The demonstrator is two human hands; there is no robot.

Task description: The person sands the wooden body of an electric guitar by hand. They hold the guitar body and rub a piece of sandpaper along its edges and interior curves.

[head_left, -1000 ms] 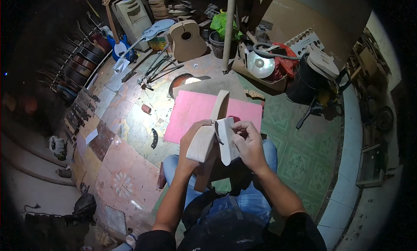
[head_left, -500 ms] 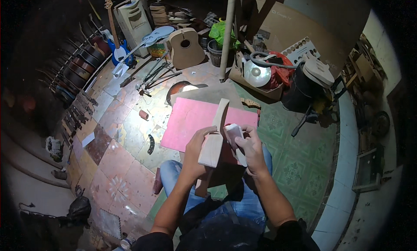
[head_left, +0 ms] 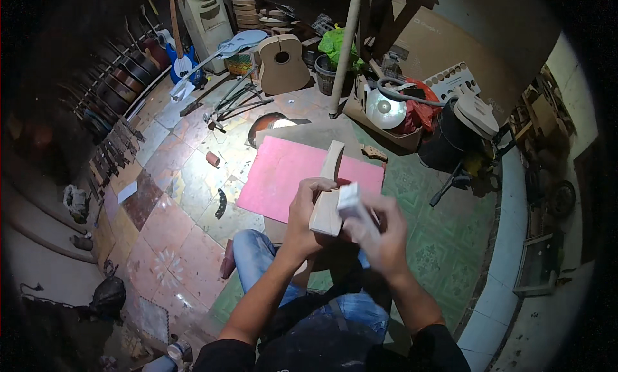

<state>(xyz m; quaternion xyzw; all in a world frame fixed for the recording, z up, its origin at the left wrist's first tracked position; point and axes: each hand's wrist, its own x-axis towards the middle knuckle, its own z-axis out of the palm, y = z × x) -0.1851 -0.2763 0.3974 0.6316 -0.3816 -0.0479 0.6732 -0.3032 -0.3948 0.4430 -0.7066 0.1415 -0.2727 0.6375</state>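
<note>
Pale bare wood neck blank (head_left: 327,201), matt; white block (head_left: 348,198) looks papery; pink sheet (head_left: 283,172) matt, floor tiles (head_left: 174,198) glossy

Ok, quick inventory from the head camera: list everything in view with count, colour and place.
wooden neck blank: 1, pale wood, held upright in the left hand
sanding block: 1, whitish, blurred, in the right hand against the blank
pink sheet: 1, pink, on the floor ahead of the knees
unfinished guitar body: 1, pale wood, standing at the back
blue guitar: 1, blue, leaning far left
guitars in row: several, dark, along the left wall
post: 1, pale, upright at centre back
green bag: 1, green, in a bin by the post
black bin: 1, black, right
tiled floor: patterned pink and green
left hand: 1, gripping the blank
right hand: 1, blurred, holding the block
</note>
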